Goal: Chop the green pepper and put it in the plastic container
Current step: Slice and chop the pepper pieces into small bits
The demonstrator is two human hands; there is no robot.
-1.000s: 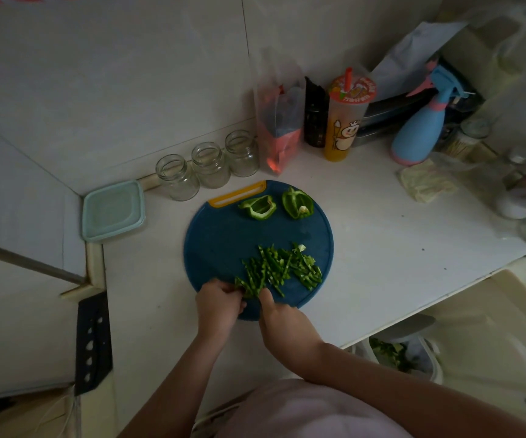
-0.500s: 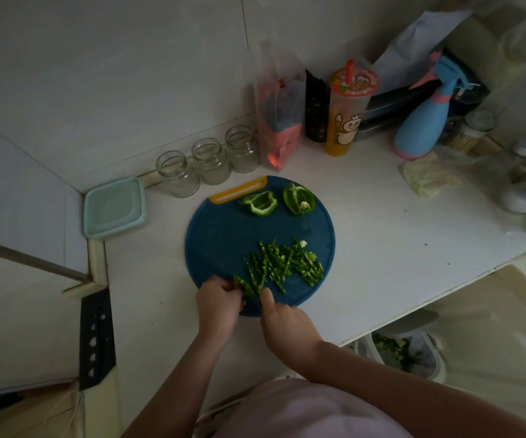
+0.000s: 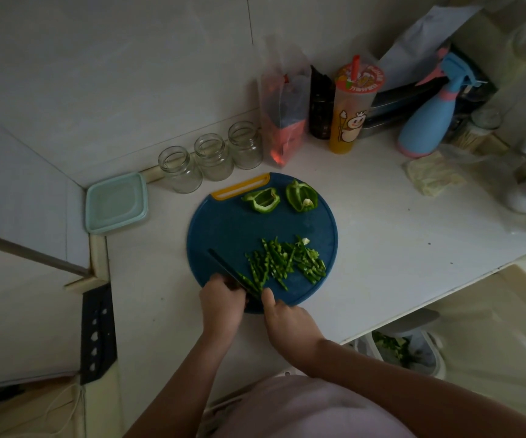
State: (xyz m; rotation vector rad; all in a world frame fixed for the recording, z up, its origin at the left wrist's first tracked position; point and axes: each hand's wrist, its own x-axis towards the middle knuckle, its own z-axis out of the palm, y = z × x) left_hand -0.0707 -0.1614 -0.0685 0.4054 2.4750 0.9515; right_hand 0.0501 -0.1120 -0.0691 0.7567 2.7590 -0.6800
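Round blue plastic board (image 3: 223, 229) with a yellow grip, near the front edge of the white counter (image 3: 382, 248). Thin pepper strips (image 3: 284, 263) are heaped on its near right part; two hollow pepper pieces (image 3: 261, 200) lie at its far edge. The right hand (image 3: 287, 324) grips a dark knife (image 3: 227, 267). The left hand (image 3: 222, 306) is curled beside the blade; its hold is hidden. A square, lidded, pale-green container (image 3: 116, 202) sits in the counter's back left corner, well apart. Three glass jars (image 3: 213, 156), a bag (image 3: 284, 121), a cup (image 3: 352, 105) and a spray bottle (image 3: 426, 121) line the back edge.

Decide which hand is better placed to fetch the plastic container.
Left hand: the plastic container sits left of the board, on its side; the right hand seems to hold the knife.
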